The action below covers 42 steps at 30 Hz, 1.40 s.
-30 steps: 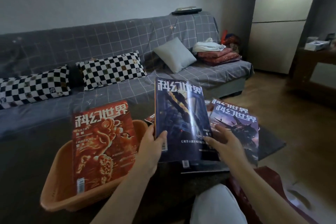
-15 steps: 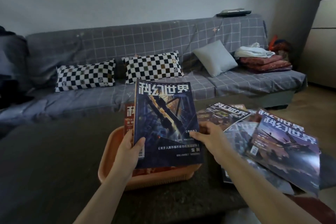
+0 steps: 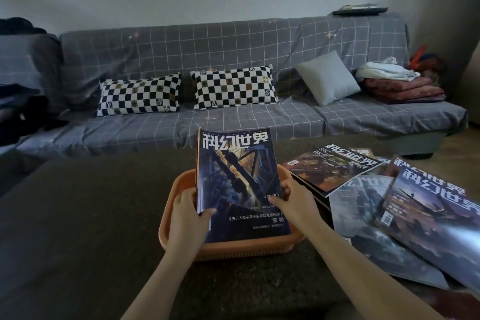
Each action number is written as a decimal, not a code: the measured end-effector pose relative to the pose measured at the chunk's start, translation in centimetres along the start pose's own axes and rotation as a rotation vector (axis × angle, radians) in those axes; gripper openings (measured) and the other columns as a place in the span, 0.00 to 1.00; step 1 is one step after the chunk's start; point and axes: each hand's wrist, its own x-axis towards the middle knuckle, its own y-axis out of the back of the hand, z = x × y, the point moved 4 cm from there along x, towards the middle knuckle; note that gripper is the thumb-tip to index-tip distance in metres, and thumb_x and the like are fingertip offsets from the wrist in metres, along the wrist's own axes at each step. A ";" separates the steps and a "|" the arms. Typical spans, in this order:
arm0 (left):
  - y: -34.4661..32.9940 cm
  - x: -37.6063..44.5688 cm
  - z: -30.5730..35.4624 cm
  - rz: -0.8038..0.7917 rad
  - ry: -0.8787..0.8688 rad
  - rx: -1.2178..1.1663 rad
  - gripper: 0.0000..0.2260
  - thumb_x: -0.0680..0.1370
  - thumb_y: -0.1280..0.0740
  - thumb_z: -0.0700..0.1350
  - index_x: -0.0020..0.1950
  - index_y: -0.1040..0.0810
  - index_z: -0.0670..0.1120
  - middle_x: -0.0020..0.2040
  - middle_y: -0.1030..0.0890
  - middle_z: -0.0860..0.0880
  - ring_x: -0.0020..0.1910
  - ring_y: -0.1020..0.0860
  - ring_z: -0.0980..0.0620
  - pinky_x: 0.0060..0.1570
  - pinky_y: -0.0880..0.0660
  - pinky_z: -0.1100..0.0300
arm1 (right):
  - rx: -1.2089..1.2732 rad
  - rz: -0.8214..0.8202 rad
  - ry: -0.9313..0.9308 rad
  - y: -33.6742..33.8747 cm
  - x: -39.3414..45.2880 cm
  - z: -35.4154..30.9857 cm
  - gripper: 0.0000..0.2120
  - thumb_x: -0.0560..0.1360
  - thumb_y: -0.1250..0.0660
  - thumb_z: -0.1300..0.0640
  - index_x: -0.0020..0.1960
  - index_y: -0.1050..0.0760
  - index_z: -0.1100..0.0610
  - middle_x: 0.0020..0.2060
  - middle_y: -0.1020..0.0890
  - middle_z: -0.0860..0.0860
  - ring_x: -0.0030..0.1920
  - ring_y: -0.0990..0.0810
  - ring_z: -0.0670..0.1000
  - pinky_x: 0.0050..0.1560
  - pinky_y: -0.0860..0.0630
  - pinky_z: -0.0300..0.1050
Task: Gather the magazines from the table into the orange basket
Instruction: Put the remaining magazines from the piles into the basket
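Blue magazine (image 3: 239,179) now lower in orange basket (image 3: 259,247), hiding its contents.

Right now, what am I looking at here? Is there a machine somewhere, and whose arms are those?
There is no machine. A person wears a camera on the head, looking forward and down, so the two bare arms are their own. Both hands grip one dark blue magazine: the left hand at its left edge, the right hand at its right edge. Its lower end sits inside the orange basket, which stands on a dark table. An orange edge showing behind it may be another magazine. More magazines lie spread on the table to the right, waiting to be gathered. Behind is a grey checked sofa with cushions.
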 end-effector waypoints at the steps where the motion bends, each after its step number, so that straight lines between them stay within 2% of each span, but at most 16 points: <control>1: -0.1 -0.1 -0.2 0.010 0.005 0.028 0.28 0.72 0.26 0.49 0.70 0.31 0.48 0.66 0.25 0.47 0.59 0.24 0.49 0.54 0.25 0.54 | -0.010 0.003 0.011 -0.1 -0.1 -0.1 0.12 0.71 0.28 0.51 0.48 0.30 0.49 0.38 0.24 0.41 0.37 0.27 0.37 0.32 0.35 0.32; 3: 0.0 -0.2 -0.4 0.017 0.023 0.033 0.28 0.72 0.26 0.50 0.70 0.31 0.48 0.69 0.29 0.46 0.62 0.25 0.47 0.58 0.26 0.50 | -0.028 0.004 0.028 -0.2 -0.5 -0.2 0.12 0.71 0.28 0.51 0.48 0.31 0.49 0.39 0.25 0.41 0.38 0.28 0.39 0.33 0.35 0.31; 6: 0.3 -0.1 -0.7 0.013 0.036 0.000 0.25 0.74 0.27 0.50 0.70 0.28 0.49 0.67 0.27 0.47 0.59 0.23 0.47 0.55 0.25 0.52 | -0.064 -0.011 0.044 -0.4 -0.9 -0.3 0.11 0.72 0.29 0.52 0.51 0.29 0.50 0.42 0.24 0.43 0.40 0.27 0.40 0.35 0.33 0.31; 9: 0.5 -0.2 -0.8 0.043 0.008 -0.004 0.21 0.76 0.30 0.49 0.68 0.26 0.50 0.66 0.26 0.48 0.56 0.23 0.51 0.52 0.23 0.53 | -0.085 -0.023 0.045 -0.6 -1.4 -0.3 0.13 0.73 0.31 0.53 0.56 0.27 0.52 0.45 0.24 0.43 0.44 0.25 0.42 0.44 0.27 0.36; 11: 0.5 -0.3 -0.9 0.056 -0.021 0.021 0.21 0.77 0.31 0.49 0.69 0.26 0.50 0.65 0.25 0.48 0.54 0.24 0.55 0.51 0.25 0.57 | -0.114 -0.011 0.038 -0.7 -1.7 -0.3 0.15 0.74 0.31 0.53 0.59 0.27 0.52 0.49 0.23 0.45 0.48 0.23 0.46 0.48 0.26 0.40; 14: 0.3 -0.2 -1.0 0.052 -0.028 0.079 0.24 0.77 0.32 0.51 0.72 0.29 0.48 0.66 0.25 0.48 0.59 0.24 0.52 0.53 0.26 0.57 | -0.165 -0.005 0.035 -1.0 -2.2 -0.2 0.15 0.75 0.33 0.53 0.61 0.29 0.53 0.57 0.25 0.49 0.52 0.23 0.48 0.50 0.25 0.42; 17: 0.0 -0.2 -0.8 0.037 -0.037 0.093 0.25 0.77 0.32 0.51 0.73 0.30 0.48 0.69 0.28 0.47 0.66 0.29 0.50 0.61 0.29 0.54 | -0.178 -0.007 0.048 -1.2 -2.3 -0.1 0.16 0.76 0.34 0.53 0.62 0.29 0.54 0.59 0.26 0.49 0.56 0.25 0.49 0.52 0.26 0.43; 20: -0.1 -0.7 -0.2 0.050 -0.020 0.069 0.28 0.76 0.31 0.52 0.74 0.34 0.48 0.73 0.34 0.45 0.72 0.36 0.46 0.68 0.36 0.49 | -0.147 -0.006 0.067 -0.9 -2.6 -0.2 0.18 0.75 0.33 0.51 0.63 0.29 0.53 0.59 0.26 0.50 0.56 0.25 0.49 0.53 0.26 0.44; 23: -0.4 -1.6 0.8 0.097 -0.014 0.035 0.30 0.75 0.29 0.53 0.74 0.35 0.52 0.74 0.36 0.47 0.74 0.39 0.45 0.73 0.44 0.42 | -0.071 0.000 0.089 -0.5 -3.1 -0.1 0.22 0.74 0.33 0.46 0.65 0.30 0.52 0.58 0.25 0.51 0.51 0.24 0.47 0.52 0.27 0.42; 26: -1.3 -2.8 2.6 0.105 -0.074 -0.054 0.25 0.74 0.29 0.51 0.70 0.31 0.53 0.71 0.32 0.49 0.71 0.36 0.48 0.72 0.46 0.44 | -0.005 0.004 0.115 0.3 -3.6 0.2 0.22 0.74 0.35 0.43 0.65 0.30 0.51 0.54 0.26 0.49 0.44 0.26 0.41 0.44 0.29 0.33; 29: -3.0 -4.0 5.1 0.040 -0.136 -0.164 0.20 0.75 0.29 0.49 0.65 0.28 0.55 0.66 0.30 0.52 0.68 0.33 0.50 0.71 0.39 0.45 | 0.029 0.059 0.107 2.0 -4.0 0.9 0.21 0.75 0.36 0.43 0.65 0.30 0.51 0.52 0.26 0.46 0.45 0.25 0.41 0.40 0.31 0.31; 33: -6.0 -5.5 8.9 -0.054 -0.203 -0.251 0.16 0.76 0.30 0.49 0.62 0.28 0.58 0.56 0.33 0.61 0.62 0.29 0.55 0.65 0.30 0.45 | 0.041 0.146 0.042 5.3 -4.4 3.0 0.16 0.77 0.38 0.46 0.63 0.28 0.50 0.48 0.24 0.44 0.43 0.26 0.39 0.35 0.32 0.31; 37: -9.3 -7.0 12.5 -0.133 -0.286 -0.270 0.14 0.76 0.31 0.48 0.57 0.30 0.61 0.54 0.32 0.63 0.60 0.28 0.57 0.63 0.29 0.55 | 0.060 0.219 -0.048 8.8 -4.9 6.3 0.15 0.78 0.39 0.48 0.63 0.28 0.52 0.43 0.24 0.44 0.40 0.27 0.37 0.33 0.33 0.30; 42: -13.9 -8.6 16.6 -0.253 -0.385 -0.276 0.12 0.77 0.31 0.45 0.57 0.27 0.57 0.51 0.32 0.65 0.57 0.26 0.59 0.65 0.29 0.51 | 0.115 0.263 -0.154 13.1 -6.1 10.8 0.14 0.79 0.39 0.50 0.62 0.27 0.54 0.44 0.22 0.46 0.40 0.26 0.40 0.34 0.32 0.33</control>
